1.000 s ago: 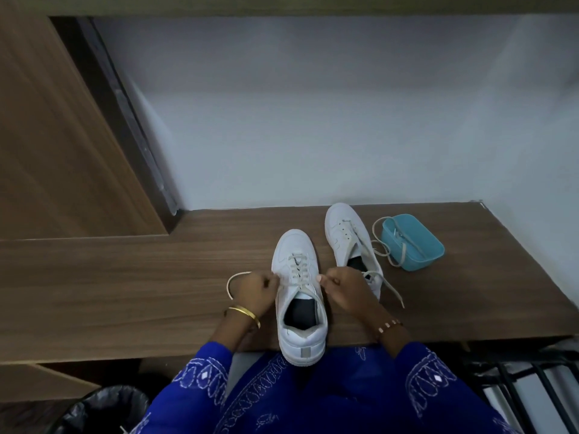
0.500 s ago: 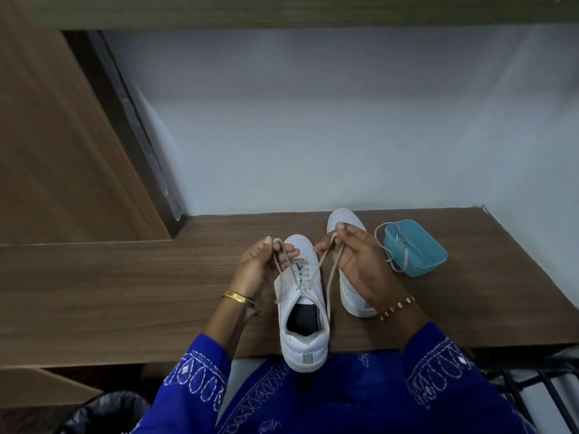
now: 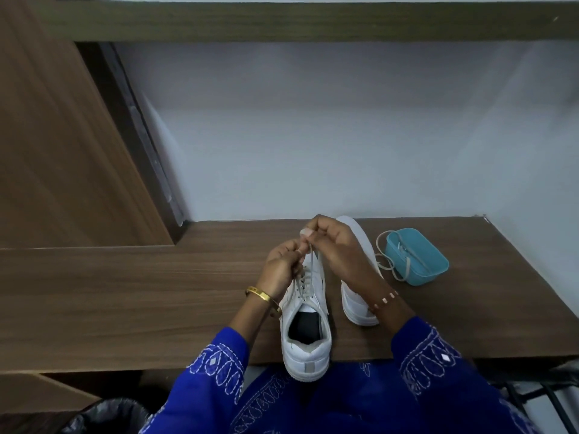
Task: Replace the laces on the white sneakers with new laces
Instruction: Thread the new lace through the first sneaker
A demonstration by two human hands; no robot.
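Near white sneaker (image 3: 305, 339) sits on the wood-grain desk (image 3: 125, 292), smooth leather-look upper, heel hanging over the front edge, toe pointing to 12 o'clock. Both hands meet over its toe: left hand (image 3: 282, 264) and right hand (image 3: 335, 245) each pinch an end of the flat beige lace (image 3: 305, 281), pulled up taut from the eyelets. Second sneaker (image 3: 357, 296) is just beside at 3 o'clock. Past it, a rounded teal plastic tub (image 3: 418, 256) with another lace (image 3: 387, 258) looping over its rim.

Bare desk (image 3: 125, 292) stretches wide left of the near sneaker (image 3: 308, 333). To the right, the second sneaker (image 3: 357, 296) and blue tub (image 3: 416, 256) crowd the way.
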